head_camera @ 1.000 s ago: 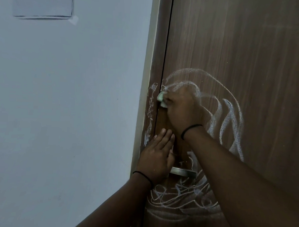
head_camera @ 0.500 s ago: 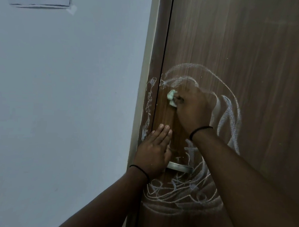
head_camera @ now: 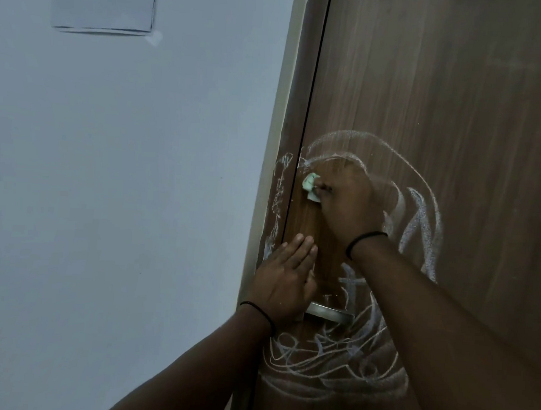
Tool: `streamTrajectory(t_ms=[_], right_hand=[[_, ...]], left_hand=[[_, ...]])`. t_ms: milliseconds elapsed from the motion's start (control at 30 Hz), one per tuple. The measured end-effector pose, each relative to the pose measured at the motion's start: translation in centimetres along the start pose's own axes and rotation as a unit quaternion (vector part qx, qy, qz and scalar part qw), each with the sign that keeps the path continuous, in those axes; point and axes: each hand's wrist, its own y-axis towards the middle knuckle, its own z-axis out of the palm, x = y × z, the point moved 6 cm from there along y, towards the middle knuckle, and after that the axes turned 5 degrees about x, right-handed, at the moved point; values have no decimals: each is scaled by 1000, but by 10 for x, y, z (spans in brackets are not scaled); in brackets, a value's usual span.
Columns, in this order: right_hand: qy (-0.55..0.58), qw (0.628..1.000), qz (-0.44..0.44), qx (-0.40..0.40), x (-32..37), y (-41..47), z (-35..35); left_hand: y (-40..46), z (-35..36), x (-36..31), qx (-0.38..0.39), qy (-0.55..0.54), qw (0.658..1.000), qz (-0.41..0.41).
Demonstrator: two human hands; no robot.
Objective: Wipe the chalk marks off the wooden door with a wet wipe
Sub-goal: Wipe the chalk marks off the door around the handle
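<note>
— Right hand [head_camera: 347,202] first: what is it doing?

— Its fingers are curled round a crumpled wet wipe [head_camera: 310,190], pressing it on the wooden door [head_camera: 438,88] near the latch edge, just under the upper chalk arc. The bare patch below it looks darker and clean.

— So the wiping is under way?

— I judge it mid-step. Plenty of chalk marks [head_camera: 417,223] remain: the arcs above and right of that hand, thick strokes beside the wrist, a tangle of scribbles low down, and streaks on the door frame [head_camera: 277,199].

— And the left hand [head_camera: 286,276]?

— Flat, fingers straight and together, resting on the door's edge just above the metal handle [head_camera: 329,314]. It seems to steady the door.

— Next move?

— Probably sweeping the wipe up and right over the arcs with firm pressure, then turning to a cleaner side of the wipe.
</note>
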Motion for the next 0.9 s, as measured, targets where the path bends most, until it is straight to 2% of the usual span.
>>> streamTrajectory(t_ms=[167,267,400,500,633,700,800,900], right_hand=[[-41,996,31,-67,-19,7,-23],[-34,996,40,-66,-10,38,-20],[-7,999,-21,-38,12,30,-2],[-48,997,-54,-26,7,9,4],[-26,995,8,-101,-10,24,-11],[-16,996,4,-83,0,42,-7],[-47,998,-46,-21,23,39,11],[-65,995,-70,-15,16,18,11]], left_hand=[[25,-22,11,-54,8,998,-15],[48,-25,9,-54,-12,998,-23],[50,-19,8,-51,-34,998,-25],[49,-20,9,-67,-40,997,-20],[48,-21,8,-70,-43,996,-20],[49,-19,9,-65,-43,997,-23],[51,-21,10,-64,-46,997,-25],[50,-23,10,-62,-45,997,-20]])
